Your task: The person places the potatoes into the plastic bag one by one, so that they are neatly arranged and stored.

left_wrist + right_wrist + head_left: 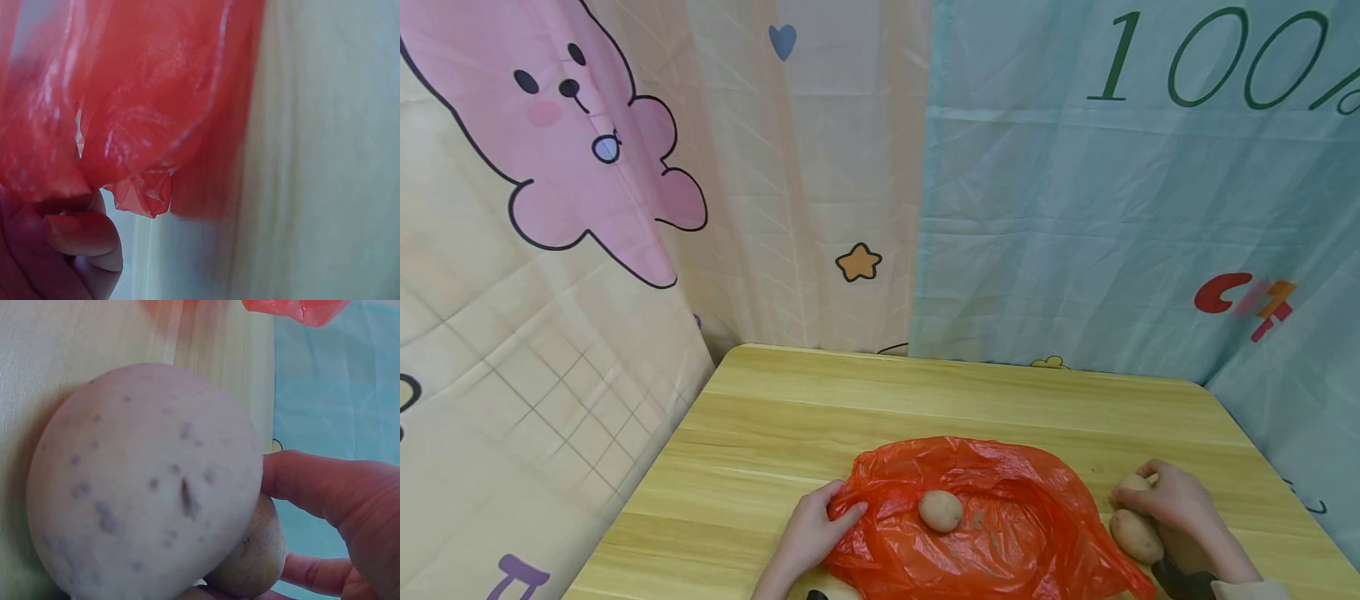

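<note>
A red plastic bag (1000, 575) lies spread on the table with its mouth open upward. One potato (940, 511) rests on it. At the bag's left edge, my left hand (814, 523) pinches the thin plastic; the left wrist view shows the curled fingers (87, 234) against the red film. To the right of the bag, my right hand (1176, 498) grips a potato (253, 553) between thumb and fingers, low over the table or on it. Another potato (1137, 537), spotted and large in the right wrist view, sits just in front of the held one.
The light wooden table (760, 408) extends behind the bag to a far edge. Printed curtains hang around it, a cream one (805, 167) and a blue one (1060, 208). A dark strap (1180, 579) shows at the right wrist, and something tan is partly hidden under that wrist.
</note>
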`<action>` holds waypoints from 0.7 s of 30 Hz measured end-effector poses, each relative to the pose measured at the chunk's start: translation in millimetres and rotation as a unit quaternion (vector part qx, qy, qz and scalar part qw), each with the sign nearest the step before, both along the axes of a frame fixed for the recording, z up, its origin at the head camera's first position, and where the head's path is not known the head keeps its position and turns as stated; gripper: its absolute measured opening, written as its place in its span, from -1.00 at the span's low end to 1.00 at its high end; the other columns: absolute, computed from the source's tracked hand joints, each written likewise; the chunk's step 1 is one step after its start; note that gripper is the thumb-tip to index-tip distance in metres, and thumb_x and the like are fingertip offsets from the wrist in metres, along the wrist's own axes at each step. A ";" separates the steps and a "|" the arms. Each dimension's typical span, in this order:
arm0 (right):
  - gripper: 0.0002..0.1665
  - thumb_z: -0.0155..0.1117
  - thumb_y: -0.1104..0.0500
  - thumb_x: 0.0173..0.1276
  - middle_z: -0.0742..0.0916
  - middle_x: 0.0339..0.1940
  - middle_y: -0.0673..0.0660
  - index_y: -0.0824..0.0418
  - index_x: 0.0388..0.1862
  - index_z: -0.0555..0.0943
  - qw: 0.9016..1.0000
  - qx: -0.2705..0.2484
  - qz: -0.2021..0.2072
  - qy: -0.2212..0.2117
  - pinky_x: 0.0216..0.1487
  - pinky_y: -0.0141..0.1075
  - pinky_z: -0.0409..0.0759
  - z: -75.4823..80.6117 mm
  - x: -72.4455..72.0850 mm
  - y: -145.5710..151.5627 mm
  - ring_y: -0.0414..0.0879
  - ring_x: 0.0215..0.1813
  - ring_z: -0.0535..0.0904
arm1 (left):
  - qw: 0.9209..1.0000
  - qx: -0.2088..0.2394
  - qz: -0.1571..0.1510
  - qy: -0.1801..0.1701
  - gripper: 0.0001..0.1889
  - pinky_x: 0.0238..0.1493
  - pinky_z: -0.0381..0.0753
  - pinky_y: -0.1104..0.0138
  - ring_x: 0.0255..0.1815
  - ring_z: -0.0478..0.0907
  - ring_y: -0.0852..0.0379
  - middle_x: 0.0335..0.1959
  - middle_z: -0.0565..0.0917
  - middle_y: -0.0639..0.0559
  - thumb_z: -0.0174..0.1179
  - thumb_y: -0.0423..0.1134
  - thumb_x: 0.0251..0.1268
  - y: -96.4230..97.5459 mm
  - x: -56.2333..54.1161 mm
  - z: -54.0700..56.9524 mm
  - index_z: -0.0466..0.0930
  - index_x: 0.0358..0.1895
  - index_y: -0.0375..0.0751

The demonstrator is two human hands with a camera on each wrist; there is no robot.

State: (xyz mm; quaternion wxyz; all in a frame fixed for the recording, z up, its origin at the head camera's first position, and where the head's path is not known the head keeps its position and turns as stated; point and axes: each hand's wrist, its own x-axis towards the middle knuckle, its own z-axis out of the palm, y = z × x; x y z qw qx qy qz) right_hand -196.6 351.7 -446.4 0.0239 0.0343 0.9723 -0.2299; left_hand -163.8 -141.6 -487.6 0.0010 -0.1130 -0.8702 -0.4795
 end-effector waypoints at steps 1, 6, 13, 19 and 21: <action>-0.44 0.42 -0.15 0.06 0.59 -0.51 0.08 0.32 -0.30 0.52 1.000 0.000 0.000 0.000 -0.44 -0.18 0.40 0.4 0.1 0.1 -0.06 -0.47 0.45 | 1.000 0.001 -0.001 0.001 -0.64 -0.25 0.53 0.34 -0.30 0.53 0.27 -0.24 0.64 0.15 0.24 0.02 0.25 0.0 0.1 0.0 0.61 -0.05 -0.16; -0.42 0.41 -0.15 0.08 0.58 -0.51 0.07 0.34 -0.28 0.51 1.000 -0.002 -0.002 -0.006 -0.44 -0.18 0.40 2.8 0.4 -0.3 -0.06 -0.46 0.45 | 1.000 0.003 -0.001 0.004 -0.64 -0.25 0.53 0.34 -0.31 0.53 0.27 -0.24 0.65 0.14 0.24 0.01 0.25 -0.1 0.4 0.4 0.61 -0.05 -0.17; -0.38 0.41 -0.17 0.08 0.58 -0.49 0.09 0.37 -0.25 0.52 1.000 -0.001 -0.009 -0.008 -0.43 -0.18 0.40 5.3 1.0 -2.1 -0.04 -0.45 0.45 | 1.000 0.004 -0.002 0.001 -0.65 -0.27 0.53 0.35 -0.32 0.53 0.28 -0.25 0.64 0.15 0.24 0.01 0.25 -0.5 0.2 -0.3 0.61 -0.05 -0.16; -0.37 0.41 -0.16 0.07 0.60 -0.45 0.15 0.38 -0.22 0.53 1.000 0.002 -0.012 0.002 -0.42 -0.17 0.41 5.9 0.2 -2.1 -0.01 -0.42 0.48 | 1.000 0.004 -0.002 0.002 -0.65 -0.26 0.53 0.34 -0.31 0.53 0.28 -0.24 0.65 0.14 0.24 0.01 0.25 -0.7 0.3 -0.5 0.61 -0.04 -0.16; -0.36 0.41 -0.16 0.07 0.61 -0.44 0.17 0.40 -0.21 0.53 1.000 0.003 -0.011 0.005 -0.41 -0.15 0.42 6.7 0.2 -2.5 0.00 -0.41 0.49 | 1.000 0.007 -0.003 0.002 -0.64 -0.26 0.54 0.34 -0.31 0.54 0.28 -0.23 0.65 0.13 0.24 -0.01 0.25 -0.6 0.3 -0.3 0.61 -0.03 -0.17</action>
